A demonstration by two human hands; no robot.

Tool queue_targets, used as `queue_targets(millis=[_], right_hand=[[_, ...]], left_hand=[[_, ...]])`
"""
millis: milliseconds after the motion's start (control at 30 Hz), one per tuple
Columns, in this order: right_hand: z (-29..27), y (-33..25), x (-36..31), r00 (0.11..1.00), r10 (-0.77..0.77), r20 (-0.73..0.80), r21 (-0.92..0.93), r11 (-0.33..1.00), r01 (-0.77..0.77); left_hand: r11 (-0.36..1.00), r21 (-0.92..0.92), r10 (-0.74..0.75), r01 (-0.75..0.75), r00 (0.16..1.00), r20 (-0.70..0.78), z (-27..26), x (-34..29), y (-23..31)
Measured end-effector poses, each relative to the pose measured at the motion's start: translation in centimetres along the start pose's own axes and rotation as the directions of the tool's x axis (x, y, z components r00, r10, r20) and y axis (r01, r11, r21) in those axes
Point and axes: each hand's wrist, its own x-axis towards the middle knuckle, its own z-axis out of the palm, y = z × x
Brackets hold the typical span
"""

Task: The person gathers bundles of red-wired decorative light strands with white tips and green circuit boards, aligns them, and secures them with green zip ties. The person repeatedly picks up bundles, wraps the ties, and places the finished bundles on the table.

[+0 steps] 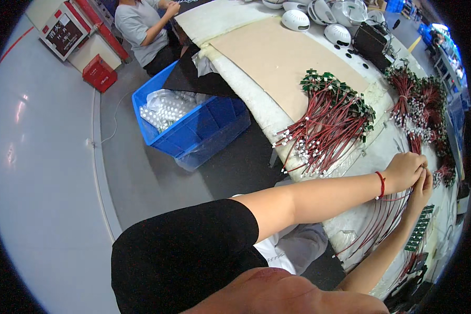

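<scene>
My left hand (403, 171), with a red string bracelet at its wrist, meets my right hand (421, 192) at the right side of the workbench. Both are closed at a bundle of red wires (415, 143), which shows above the fingers with white connectors. More thin dark red wires (378, 222) trail below the hands toward the bench's near edge. The exact grip between the fingertips is too small to make out. Left of my hands lies a big pile of red wire leads (324, 128) with white plugs and small green circuit boards. Beside my right forearm sits a strip of green boards (419, 228).
More wire bundles (403, 97) lie at the far right. White domed shells (296, 21) and a black box (370, 43) stand at the back. A blue crate (199, 131) holding bubble-wrapped items is left of the bench. Another person (144, 34) is at the far left.
</scene>
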Motion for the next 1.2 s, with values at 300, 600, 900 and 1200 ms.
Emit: queue_targets(millis=[300,600,900,1200], right_hand=[[0.4,-0.5,-0.2,0.999,-0.038,-0.012,-0.039,0.999,0.037],[0.1,-0.6,-0.2,0.999,0.007,0.046,-0.016,1.0,-0.007],[0.6,-1.0,-0.5,0.999,0.025,0.029,0.005,1.0,-0.026],[0.7,-1.6,-0.6,0.999,-0.017,0.037,-0.042,0.999,0.019]], left_hand=[[1.0,0.006,-0.013,0.013,1.0,0.005,-0.1,-0.1,0.1],[0.997,0.059,-0.055,0.056,0.998,-0.009,0.0,0.1,-0.1],[0.997,0.055,-0.056,0.057,0.998,-0.02,-0.1,0.2,0.0],[0.999,0.032,-0.027,0.028,0.999,-0.017,0.0,0.2,-0.1]])
